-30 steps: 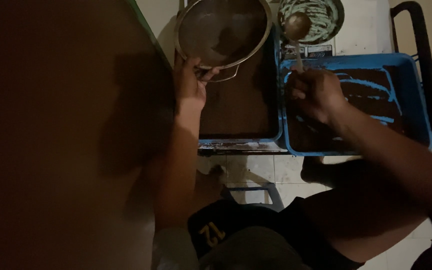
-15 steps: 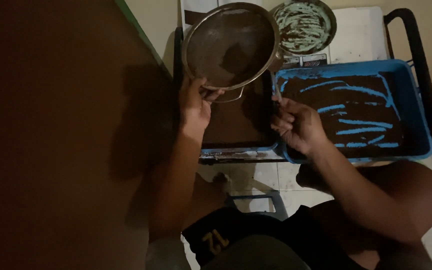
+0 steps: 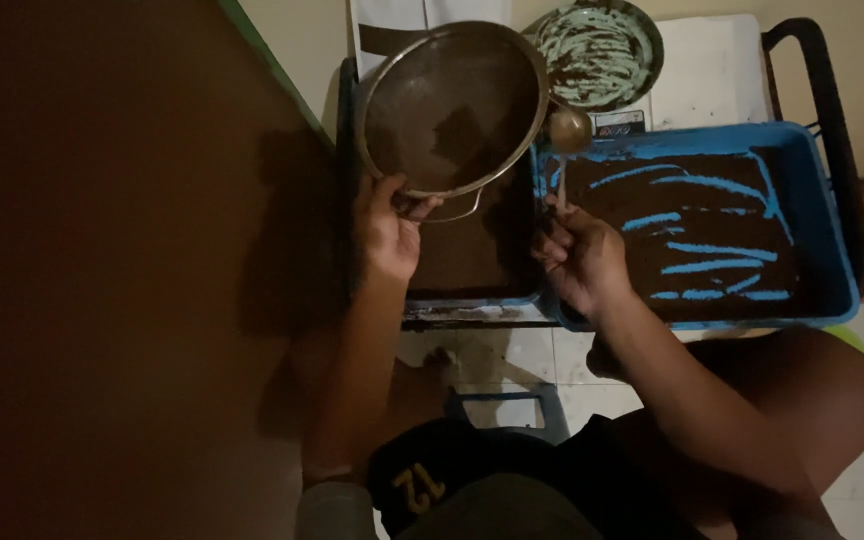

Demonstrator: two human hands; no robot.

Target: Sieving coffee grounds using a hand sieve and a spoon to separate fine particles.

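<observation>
right now my left hand (image 3: 389, 232) has its fingers closed on the rim of a round metal sieve (image 3: 452, 108), fine mesh and a thin wire loop at its near edge, held flat above the dark left tray (image 3: 472, 262). my right hand (image 3: 580, 262) grips the slim handle of a metal spoon (image 3: 564, 150); its long axis runs away from me, bowl at the far end beside the sieve's rim. under that hand sits a blue plastic tray (image 3: 832, 240), rectangular, spread with dark grainy powder scraped into bare blue streaks. beyond it stands a round pale green bowl (image 3: 597, 50), smeared dark, on a white surface.
</observation>
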